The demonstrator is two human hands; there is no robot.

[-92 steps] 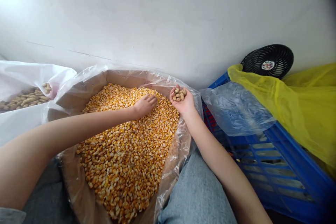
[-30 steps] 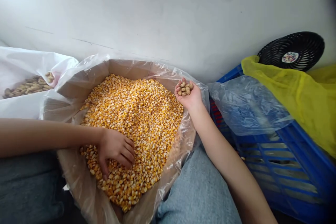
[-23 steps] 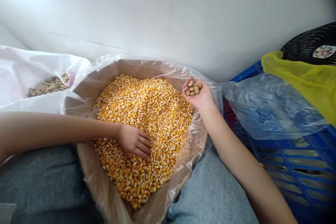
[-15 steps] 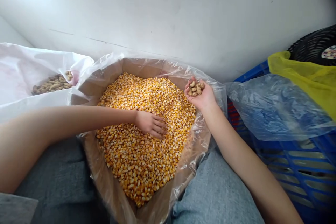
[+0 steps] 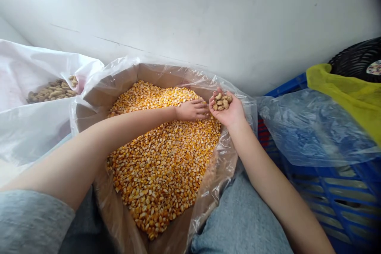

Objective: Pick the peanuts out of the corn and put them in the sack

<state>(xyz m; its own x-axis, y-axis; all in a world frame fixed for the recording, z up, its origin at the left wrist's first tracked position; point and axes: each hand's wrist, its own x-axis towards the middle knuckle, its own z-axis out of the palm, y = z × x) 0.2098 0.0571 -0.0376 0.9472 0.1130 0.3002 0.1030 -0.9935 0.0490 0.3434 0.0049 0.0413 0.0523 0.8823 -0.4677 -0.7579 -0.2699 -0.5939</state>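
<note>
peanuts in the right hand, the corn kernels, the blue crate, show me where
Peanuts in the shell (image 5: 222, 102): head view, on the middle of the small pile held in the palm
Corn kernels (image 5: 157, 174): head view, on the middle of the heap
Blue plastic crate (image 5: 333, 194): head view, on its slatted side

We cup peanuts (image 5: 222, 102) in our right hand (image 5: 228, 112) beside our left hand (image 5: 192, 110), which lies palm down on corn kernels (image 5: 160, 170) filling a plastic-lined cardboard box (image 5: 157, 73), between a white sack (image 5: 38, 63) of peanuts and a blue crate (image 5: 333, 194).
</note>
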